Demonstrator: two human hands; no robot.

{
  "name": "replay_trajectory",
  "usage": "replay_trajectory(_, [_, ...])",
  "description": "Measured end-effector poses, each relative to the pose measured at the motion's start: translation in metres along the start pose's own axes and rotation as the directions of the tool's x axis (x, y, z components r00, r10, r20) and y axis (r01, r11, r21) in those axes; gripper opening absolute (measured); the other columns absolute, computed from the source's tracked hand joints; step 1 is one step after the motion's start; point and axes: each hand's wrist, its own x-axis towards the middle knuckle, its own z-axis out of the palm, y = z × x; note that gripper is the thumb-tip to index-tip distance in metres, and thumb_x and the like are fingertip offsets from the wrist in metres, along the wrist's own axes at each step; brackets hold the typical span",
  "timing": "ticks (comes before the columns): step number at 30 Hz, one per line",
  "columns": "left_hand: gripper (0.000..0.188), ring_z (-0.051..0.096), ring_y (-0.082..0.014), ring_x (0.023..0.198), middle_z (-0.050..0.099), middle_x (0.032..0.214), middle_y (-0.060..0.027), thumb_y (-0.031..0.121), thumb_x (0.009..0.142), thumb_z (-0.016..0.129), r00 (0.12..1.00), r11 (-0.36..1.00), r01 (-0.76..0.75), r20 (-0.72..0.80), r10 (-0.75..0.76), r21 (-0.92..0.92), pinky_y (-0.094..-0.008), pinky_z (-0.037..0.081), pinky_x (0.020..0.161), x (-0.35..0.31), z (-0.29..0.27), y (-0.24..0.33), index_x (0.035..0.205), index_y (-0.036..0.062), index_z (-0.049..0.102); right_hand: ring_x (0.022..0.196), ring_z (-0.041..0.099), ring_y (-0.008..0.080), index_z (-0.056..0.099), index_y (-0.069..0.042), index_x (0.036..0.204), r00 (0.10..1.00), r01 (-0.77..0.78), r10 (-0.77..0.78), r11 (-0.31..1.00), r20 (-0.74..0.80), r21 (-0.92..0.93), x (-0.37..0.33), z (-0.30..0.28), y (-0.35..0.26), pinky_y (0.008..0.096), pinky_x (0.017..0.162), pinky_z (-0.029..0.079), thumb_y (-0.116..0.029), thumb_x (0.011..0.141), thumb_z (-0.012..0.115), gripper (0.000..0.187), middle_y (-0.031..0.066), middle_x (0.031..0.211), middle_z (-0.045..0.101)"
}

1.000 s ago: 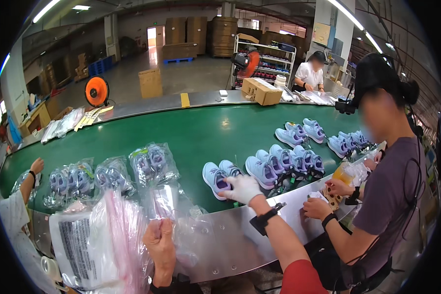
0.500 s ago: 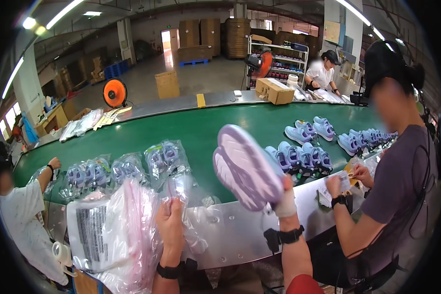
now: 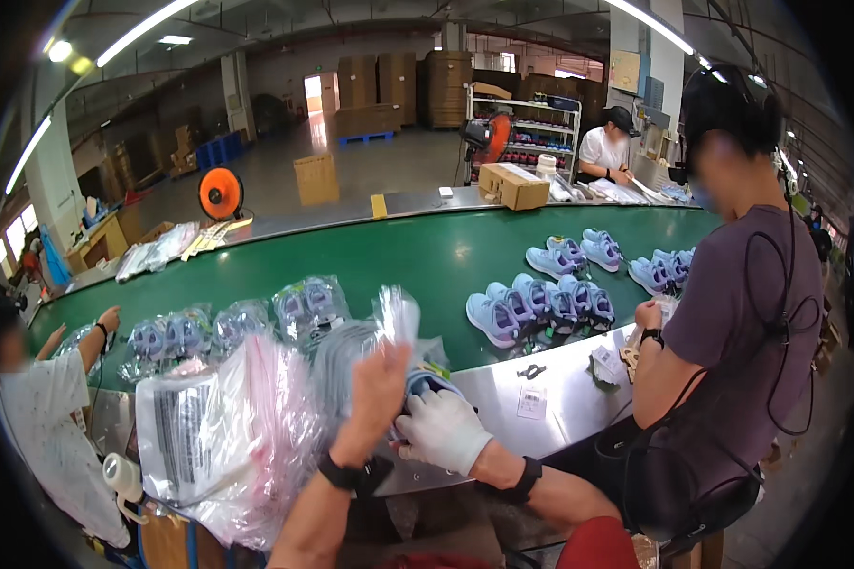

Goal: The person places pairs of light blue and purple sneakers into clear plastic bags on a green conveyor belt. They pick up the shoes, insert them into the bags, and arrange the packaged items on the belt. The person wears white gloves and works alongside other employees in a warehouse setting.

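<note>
Shoe: a light blue child's shoe (image 3: 425, 381) sits low in the middle of the view, above the metal desk edge, its back half inside a clear plastic bag (image 3: 370, 346).
Right hand: the white-gloved right hand (image 3: 443, 429) is closed around the shoe from below and the right.
Left hand: the bare left hand (image 3: 375, 387), a black watch at the wrist, pinches the clear plastic bag at its upper part, fingers closed on the film.
Bag stack: a pile of empty clear and pinkish plastic bags (image 3: 223, 431) lies just left of the left hand, with a printed label on the front one.
Desk: the bare steel desk (image 3: 541, 384) runs to the right, with small paper tags on it.
Belt: a green conveyor belt (image 3: 417, 256) lies beyond, carrying bagged blue shoes (image 3: 242, 318) on the left and loose blue shoes (image 3: 541, 303) on the right.
People: a person in a purple shirt (image 3: 745, 332) stands at the right; a person in a white shirt (image 3: 43, 417) reaches onto the belt at the left.
</note>
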Motion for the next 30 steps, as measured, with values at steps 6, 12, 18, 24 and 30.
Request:
replay_trajectory(6, [0.022, 0.049, -0.0172, 0.063, 0.059, 0.071, -0.0138, 0.019, 0.09, 0.058, 0.976, 0.982, -0.091, 0.181, 0.12, -0.163, -0.0331, 0.043, 0.061, 0.015, 0.003, 0.015, 0.092, -0.0029, 0.061, 0.079, 0.063, 0.0275, 0.068, -0.01, 0.075, 0.947, 0.227, -0.248, 0.966, 0.204, 0.12, 0.018, -0.03, 0.007, 0.0396, 0.068, 0.05, -0.038, 0.071, 0.068, 0.029, 0.0097, 0.08, 0.064])
replay_trajectory(12, [0.023, 0.045, -0.0073, 0.065, 0.057, 0.067, -0.002, 0.018, 0.093, 0.058, 0.997, 0.988, 0.007, 0.077, 0.005, -0.156, -0.0269, 0.043, 0.058, 0.014, -0.012, 0.035, 0.091, -0.0044, 0.062, 0.07, 0.063, 0.0297, 0.07, -0.007, 0.076, 0.864, 0.303, -0.36, 0.93, 0.351, 0.209, 0.01, -0.03, -0.008, 0.0413, 0.066, 0.05, -0.039, 0.071, 0.066, 0.032, 0.0097, 0.076, 0.064])
replay_trajectory(18, [0.017, 0.055, -0.0168, 0.063, 0.061, 0.071, -0.0193, 0.014, 0.092, 0.055, 0.892, 0.99, -0.139, 0.43, 0.141, -0.036, -0.0339, 0.047, 0.064, 0.0, -0.011, 0.069, 0.094, -0.0029, 0.059, 0.072, 0.064, 0.0328, 0.068, -0.01, 0.07, 0.913, 0.328, -0.391, 0.873, 0.116, 0.361, 0.012, 0.014, 0.019, 0.0435, 0.066, 0.049, -0.038, 0.068, 0.065, 0.028, 0.0121, 0.074, 0.065])
replay_trajectory(24, [0.013, 0.061, -0.0225, 0.06, 0.063, 0.074, -0.0177, 0.007, 0.087, 0.057, 0.946, 0.978, -0.206, 0.262, 0.191, 0.031, -0.0326, 0.048, 0.058, -0.078, -0.02, 0.036, 0.094, -0.0004, 0.065, 0.083, 0.065, 0.031, 0.068, -0.012, 0.091, 0.96, -0.276, 0.233, 0.884, 0.155, 0.379, 0.013, 0.072, 0.064, 0.0428, 0.072, 0.052, -0.038, 0.084, 0.056, 0.029, 0.0125, 0.09, 0.067])
replay_trajectory(30, [0.017, 0.063, -0.025, 0.064, 0.066, 0.077, -0.0157, 0.002, 0.085, 0.054, 0.941, 0.937, -0.337, 0.003, 0.338, 0.096, -0.0361, 0.049, 0.059, -0.057, 0.008, 0.027, 0.096, 0.0021, 0.067, 0.096, 0.062, 0.032, 0.067, -0.005, 0.089, 0.939, -0.14, 0.251, 0.903, -0.234, 0.406, -0.004, 0.1, 0.025, 0.0408, 0.078, 0.051, -0.032, 0.085, 0.056, 0.029, 0.0156, 0.106, 0.063])
